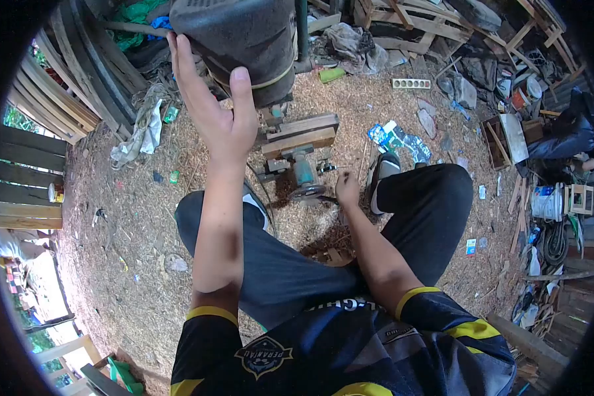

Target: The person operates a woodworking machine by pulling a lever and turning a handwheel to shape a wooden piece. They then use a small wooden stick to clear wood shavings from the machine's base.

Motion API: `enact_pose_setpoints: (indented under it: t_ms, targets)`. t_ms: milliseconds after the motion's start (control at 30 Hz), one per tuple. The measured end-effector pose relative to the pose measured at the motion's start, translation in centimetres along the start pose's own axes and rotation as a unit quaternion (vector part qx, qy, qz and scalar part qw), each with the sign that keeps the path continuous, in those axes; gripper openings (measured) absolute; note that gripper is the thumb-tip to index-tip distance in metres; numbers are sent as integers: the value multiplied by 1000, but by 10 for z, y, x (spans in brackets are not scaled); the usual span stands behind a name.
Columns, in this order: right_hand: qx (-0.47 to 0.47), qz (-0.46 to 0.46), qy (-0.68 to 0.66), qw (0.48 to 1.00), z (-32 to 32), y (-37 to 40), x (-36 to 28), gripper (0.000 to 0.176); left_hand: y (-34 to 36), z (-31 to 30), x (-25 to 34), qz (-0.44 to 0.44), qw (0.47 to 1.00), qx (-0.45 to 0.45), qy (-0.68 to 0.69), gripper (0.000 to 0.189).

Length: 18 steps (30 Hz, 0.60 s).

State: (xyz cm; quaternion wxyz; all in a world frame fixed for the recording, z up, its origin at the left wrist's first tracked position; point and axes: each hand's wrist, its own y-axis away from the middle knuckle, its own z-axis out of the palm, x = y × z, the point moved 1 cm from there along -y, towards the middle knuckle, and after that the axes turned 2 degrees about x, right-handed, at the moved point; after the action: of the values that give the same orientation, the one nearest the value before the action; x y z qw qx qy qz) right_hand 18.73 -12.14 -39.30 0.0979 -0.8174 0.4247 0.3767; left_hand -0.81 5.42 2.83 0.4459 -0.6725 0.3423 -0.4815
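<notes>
My left hand (211, 109) is raised, fingers spread, its thumb and palm against the side of a dark rounded motor housing (237, 33) at the top. My right hand (347, 189) reaches down between my knees, fingers curled beside a small grey metal disc (308, 193) on a green machine part (303, 168). Whether it grips anything is unclear. Wooden blocks (300, 134) sit on that machine just below the housing. I sit with legs apart on sawdust-covered ground (132, 218).
Stacked planks (53, 99) stand on the left. A white rag (142, 132) lies on the sawdust. Scrap wood and frames (435, 23) pile up at the top right. Buckets, hoses and clutter (551, 218) fill the right edge. Blue-white wrappers (399, 138) lie near my shoe.
</notes>
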Motion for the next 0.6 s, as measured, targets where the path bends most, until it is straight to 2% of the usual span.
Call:
enact_pose_setpoints:
  t_ms: [67,167,200,300,433,533,600]
  targets:
    - [-84,-1,156,984,13,25,46,51,3,1,1,-5,1000,1,9,77]
    - [-273,102,173,941,31,18,80,55,3,4,1,-12,1000,3,26,77]
    - [-239,70,163,955,62,12,121,49,3,4,0,-12,1000,4,27,77]
    - [-248,149,-26,957,61,3,115,44,3,2,0,-9,1000,0,23,77]
    - [-286,104,5,952,68,-9,111,41,3,1,-1,-7,1000,-5,27,77]
    - [-268,31,83,959,67,2,105,41,2,0,-1,-7,1000,-7,12,78]
    - [-249,20,92,964,64,6,98,43,3,1,-2,-7,1000,-7,20,78]
